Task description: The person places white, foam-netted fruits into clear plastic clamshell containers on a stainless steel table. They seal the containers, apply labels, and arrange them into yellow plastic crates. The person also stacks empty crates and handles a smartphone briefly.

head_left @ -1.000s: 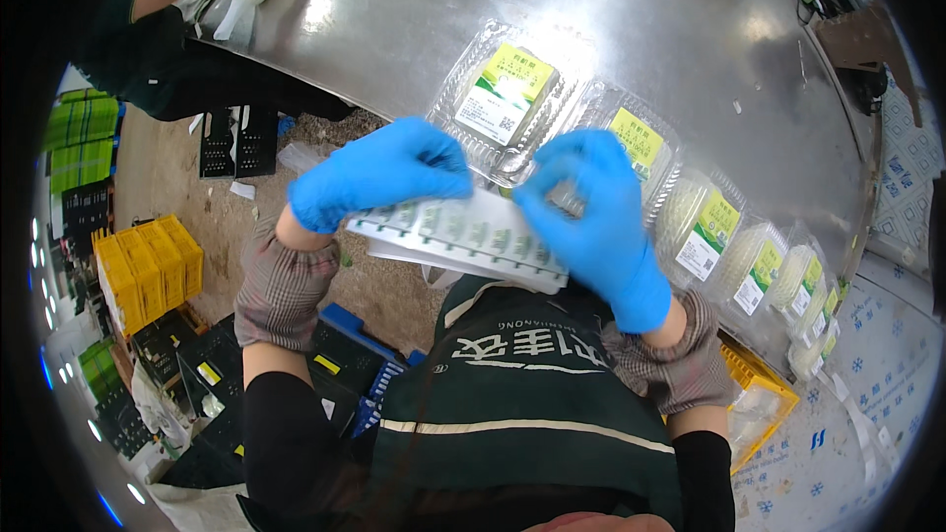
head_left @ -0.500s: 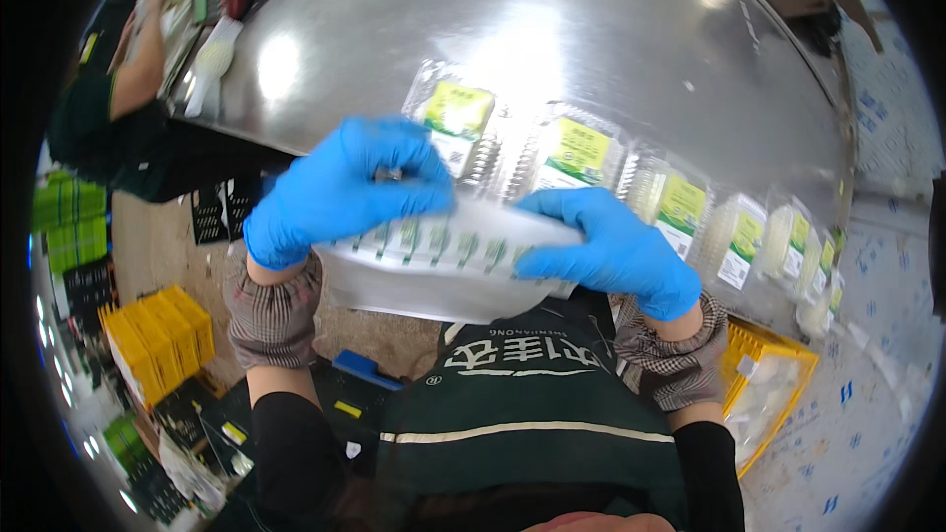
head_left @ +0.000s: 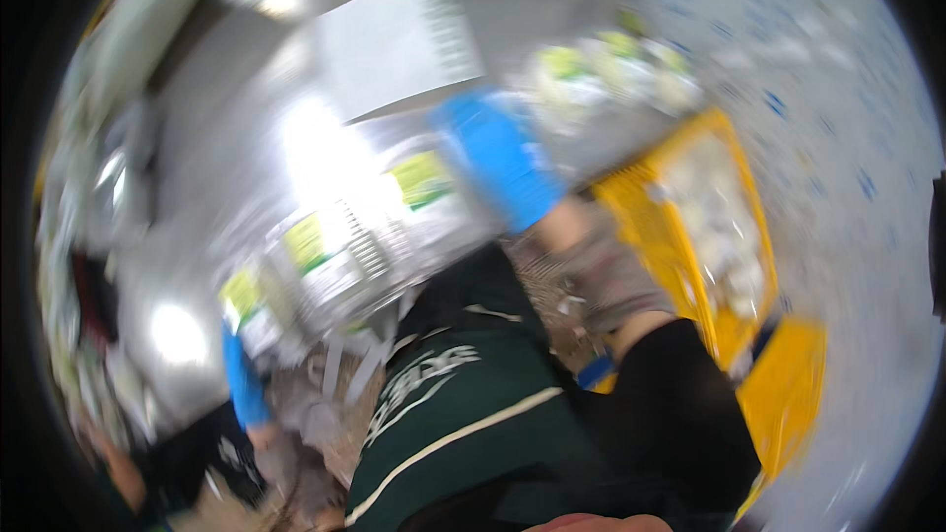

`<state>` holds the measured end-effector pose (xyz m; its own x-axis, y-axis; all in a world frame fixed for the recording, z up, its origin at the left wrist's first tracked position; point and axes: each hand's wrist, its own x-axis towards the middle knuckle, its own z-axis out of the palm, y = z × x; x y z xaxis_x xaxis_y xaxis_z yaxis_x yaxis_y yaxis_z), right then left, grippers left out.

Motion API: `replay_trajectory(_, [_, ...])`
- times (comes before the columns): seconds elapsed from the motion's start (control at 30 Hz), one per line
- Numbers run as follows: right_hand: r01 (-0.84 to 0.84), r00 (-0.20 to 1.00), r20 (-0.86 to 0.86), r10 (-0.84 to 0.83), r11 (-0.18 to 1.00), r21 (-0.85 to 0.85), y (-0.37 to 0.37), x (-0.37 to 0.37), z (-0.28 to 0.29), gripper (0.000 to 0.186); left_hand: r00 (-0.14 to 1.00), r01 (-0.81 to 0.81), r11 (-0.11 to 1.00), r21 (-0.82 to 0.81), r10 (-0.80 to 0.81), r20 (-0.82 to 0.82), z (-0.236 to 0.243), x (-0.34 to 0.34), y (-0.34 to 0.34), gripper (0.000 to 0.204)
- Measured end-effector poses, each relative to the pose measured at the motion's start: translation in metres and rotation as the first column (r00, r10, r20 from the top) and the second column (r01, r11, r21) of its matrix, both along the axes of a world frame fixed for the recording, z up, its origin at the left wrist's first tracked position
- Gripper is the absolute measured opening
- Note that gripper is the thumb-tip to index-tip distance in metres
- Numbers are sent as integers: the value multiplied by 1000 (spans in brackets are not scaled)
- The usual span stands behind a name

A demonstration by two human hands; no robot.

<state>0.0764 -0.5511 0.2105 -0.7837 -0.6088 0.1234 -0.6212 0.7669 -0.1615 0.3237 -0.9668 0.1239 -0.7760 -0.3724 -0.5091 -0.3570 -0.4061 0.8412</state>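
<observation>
Motion smears much of the view. My right hand (head_left: pixel 501 160), in a blue glove, is over the table beside a clear plastic pack (head_left: pixel 424 192) with a green-and-white label; its fingers are too blurred to read. A white sheet (head_left: pixel 379 54) printed with a green row along one side lies flat just beyond that hand. At the lower left my left hand (head_left: pixel 241 369), also gloved in blue, is beside the leftmost labelled pack (head_left: pixel 251 310). Its fingers are smeared and partly hidden. Another labelled pack (head_left: pixel 320 251) stands between these two.
More labelled packs (head_left: pixel 576 89) sit on the metal table (head_left: pixel 217 177) at the right. Yellow crates (head_left: pixel 690 236) with pale contents stand to the right of the table. Another person's hand (head_left: pixel 120 468) shows at the lower left. Bags (head_left: pixel 148 39) are heaped along the far left.
My view has swung to the right. The white sheet, earlier held between both hands, now lies on the table. My hands have spread apart, the left one to the lower left.
</observation>
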Motion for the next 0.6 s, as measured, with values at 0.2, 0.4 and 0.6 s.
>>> replay_trajectory(0.2, [462, 887, 229, -401, 786, -411, -44, 57, -32, 62, 990, -59, 980, -189, 33, -135, 24, -6, 11, 52])
replay_trajectory(0.4, [338, 926, 330, -186, 798, -499, -37, 25, -78, 66, 869, -481, 870, -106, 458, -187, 73, 2, 18, 48])
replay_trajectory(0.6, [570, 701, 694, -165, 715, -406, -42, 19, -47, 56, 950, -132, 991, 15, 131, -283, 76, -20, 73, 53])
